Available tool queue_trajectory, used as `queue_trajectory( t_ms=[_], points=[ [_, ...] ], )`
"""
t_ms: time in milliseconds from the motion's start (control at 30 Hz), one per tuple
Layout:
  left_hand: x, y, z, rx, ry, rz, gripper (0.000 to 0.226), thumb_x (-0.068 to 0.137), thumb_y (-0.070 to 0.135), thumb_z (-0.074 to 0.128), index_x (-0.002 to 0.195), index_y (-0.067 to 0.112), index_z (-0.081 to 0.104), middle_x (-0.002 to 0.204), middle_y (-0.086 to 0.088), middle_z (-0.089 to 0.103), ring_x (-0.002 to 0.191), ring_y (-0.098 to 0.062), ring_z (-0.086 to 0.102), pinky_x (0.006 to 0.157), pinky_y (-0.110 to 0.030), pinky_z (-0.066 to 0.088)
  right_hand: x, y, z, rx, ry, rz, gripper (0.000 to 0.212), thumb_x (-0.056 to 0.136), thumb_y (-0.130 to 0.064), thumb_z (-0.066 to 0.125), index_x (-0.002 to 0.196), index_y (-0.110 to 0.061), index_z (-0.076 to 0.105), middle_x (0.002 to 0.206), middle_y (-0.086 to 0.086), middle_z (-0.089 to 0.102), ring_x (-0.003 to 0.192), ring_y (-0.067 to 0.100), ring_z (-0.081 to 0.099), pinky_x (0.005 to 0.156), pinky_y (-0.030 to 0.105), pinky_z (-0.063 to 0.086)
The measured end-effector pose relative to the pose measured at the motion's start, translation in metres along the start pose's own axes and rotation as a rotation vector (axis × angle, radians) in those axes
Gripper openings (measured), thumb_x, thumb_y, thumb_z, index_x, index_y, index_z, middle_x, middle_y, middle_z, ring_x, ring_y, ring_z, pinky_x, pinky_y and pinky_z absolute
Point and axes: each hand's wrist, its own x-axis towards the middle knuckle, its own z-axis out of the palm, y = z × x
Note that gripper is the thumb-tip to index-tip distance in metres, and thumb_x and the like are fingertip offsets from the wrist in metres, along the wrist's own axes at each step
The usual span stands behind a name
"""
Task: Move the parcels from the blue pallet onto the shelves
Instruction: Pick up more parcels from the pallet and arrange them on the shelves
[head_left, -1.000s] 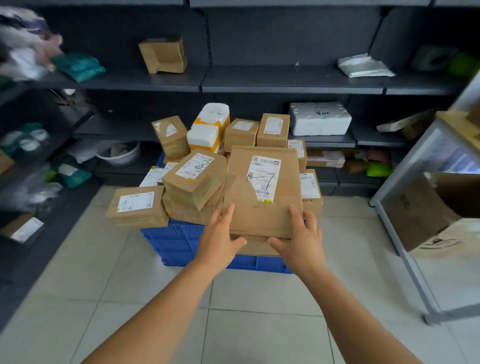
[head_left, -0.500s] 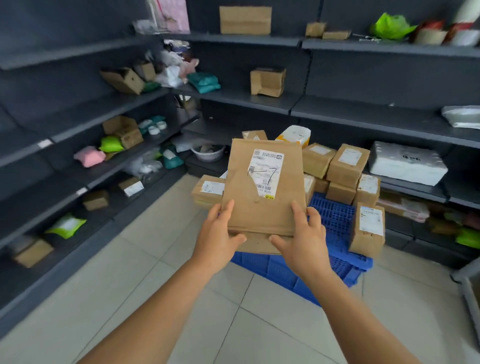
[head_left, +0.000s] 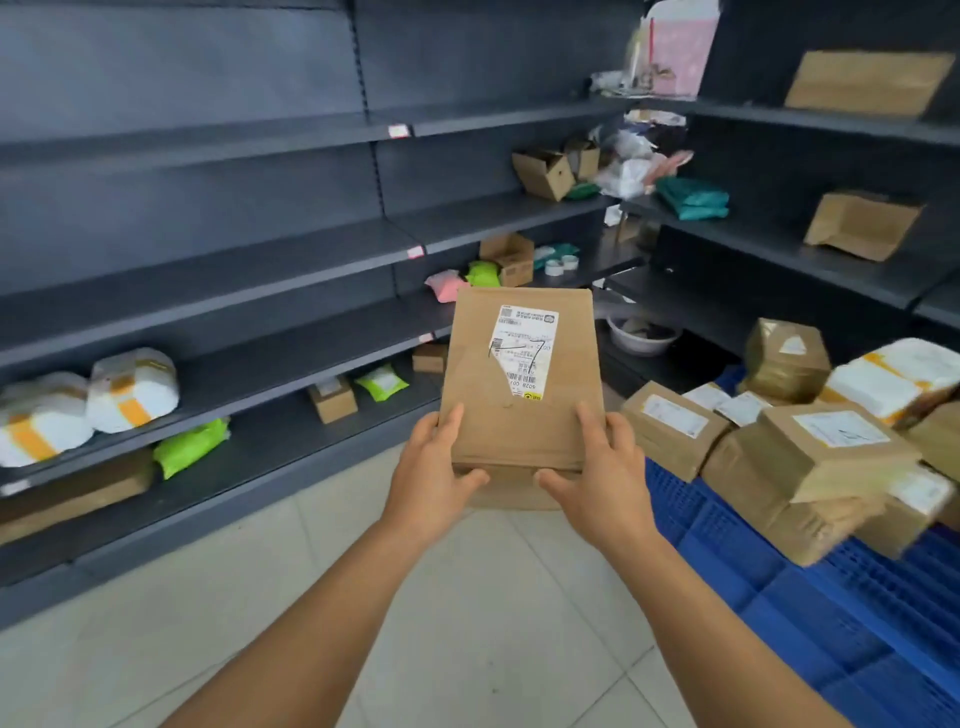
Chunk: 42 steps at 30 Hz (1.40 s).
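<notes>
A flat brown cardboard parcel (head_left: 511, 395) with a torn white label is held in front of me above the tiled floor. My left hand (head_left: 434, 475) grips its lower left corner and my right hand (head_left: 597, 475) grips its lower right corner, thumbs on the near edge. The blue pallet (head_left: 810, 608) lies at the lower right with several brown parcels (head_left: 810, 457) stacked on it. Dark grey shelves (head_left: 291, 270) run along the left wall and continue on the right.
On the left shelves lie white bundles with orange tape (head_left: 130, 387), green bags (head_left: 189, 447) and small boxes (head_left: 332, 400). The far corner holds an open carton (head_left: 543, 171), teal bags (head_left: 693, 197) and a white basin (head_left: 641, 335). Another box (head_left: 862, 223) sits on the right shelf.
My view has swung left, away from the pallet toward the left shelves. Both hands kept their grip on the flat parcel, carrying it off the stack.
</notes>
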Motion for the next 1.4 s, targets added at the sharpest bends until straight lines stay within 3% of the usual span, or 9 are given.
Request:
queue_trajectory(
  t_ms=[200,433,567,833,1033,1300,1400],
  points=[
    [0.02,-0.098,-0.102,0.003,0.091,-0.096,0.083,0.085,0.022,0.07,0.152,0.025,0.021,0.14,0.01,0.03,0.122,-0.007,0.04,0.09,-0.011,0.028,0.026,-0.115,0.089,0.015,-0.084,-0.096,0.089,0.082,-0.042,0.069,0.152,-0.029,0.014,0.153,0.001,0.013,0.131,0.026,0.025,0.107,0.035,0.032],
    [0.022,-0.201,-0.209,0.061,0.204,-0.209,0.082,0.084,0.026,0.069,0.152,0.026,0.023,0.145,0.006,0.029,0.126,-0.013,0.039,0.093,-0.018,0.033,0.042,-0.238,0.184,0.02,-0.195,-0.232,0.09,0.079,-0.042,0.071,0.151,-0.028,0.018,0.148,0.003,0.019,0.127,0.03,0.032,0.109,0.036,0.032],
    [0.023,-0.244,-0.256,0.059,0.264,-0.288,0.083,0.084,0.028,0.07,0.152,0.026,0.022,0.146,0.005,0.029,0.127,-0.015,0.039,0.103,-0.028,0.039,0.053,-0.296,0.226,0.011,-0.24,-0.309,0.088,0.079,-0.043,0.071,0.15,-0.029,0.019,0.149,0.002,0.019,0.129,0.03,0.028,0.108,0.039,0.034],
    [0.043,-0.339,-0.331,0.059,0.374,-0.409,0.081,0.086,0.028,0.067,0.153,0.023,0.021,0.142,0.006,0.03,0.122,-0.012,0.042,0.097,-0.024,0.042,0.09,-0.398,0.321,-0.017,-0.348,-0.463,0.083,0.082,-0.044,0.068,0.147,-0.032,0.019,0.147,0.001,0.019,0.128,0.029,0.028,0.098,0.041,0.044],
    [0.091,-0.417,-0.388,0.094,0.407,-0.504,0.074,0.086,0.027,0.065,0.149,0.024,0.026,0.128,0.006,0.033,0.109,-0.013,0.045,0.093,-0.025,0.045,0.141,-0.478,0.409,-0.011,-0.466,-0.538,0.082,0.084,-0.044,0.064,0.148,-0.032,0.015,0.145,0.0,0.018,0.125,0.025,0.027,0.097,0.035,0.039],
    [0.161,-0.513,-0.476,0.157,0.44,-0.679,0.074,0.087,0.031,0.064,0.15,0.024,0.026,0.147,-0.002,0.029,0.125,-0.022,0.044,0.106,-0.033,0.039,0.214,-0.596,0.511,-0.045,-0.598,-0.616,0.081,0.084,-0.048,0.062,0.148,-0.033,0.016,0.15,0.0,0.017,0.129,0.028,0.028,0.1,0.045,0.043],
    [0.177,-0.542,-0.502,0.176,0.453,-0.706,0.074,0.088,0.033,0.063,0.15,0.024,0.025,0.147,-0.001,0.029,0.124,-0.021,0.044,0.103,-0.031,0.04,0.231,-0.632,0.541,-0.059,-0.634,-0.644,0.083,0.084,-0.049,0.063,0.15,-0.031,0.016,0.152,0.003,0.017,0.135,0.03,0.026,0.106,0.046,0.039]
  ],
)
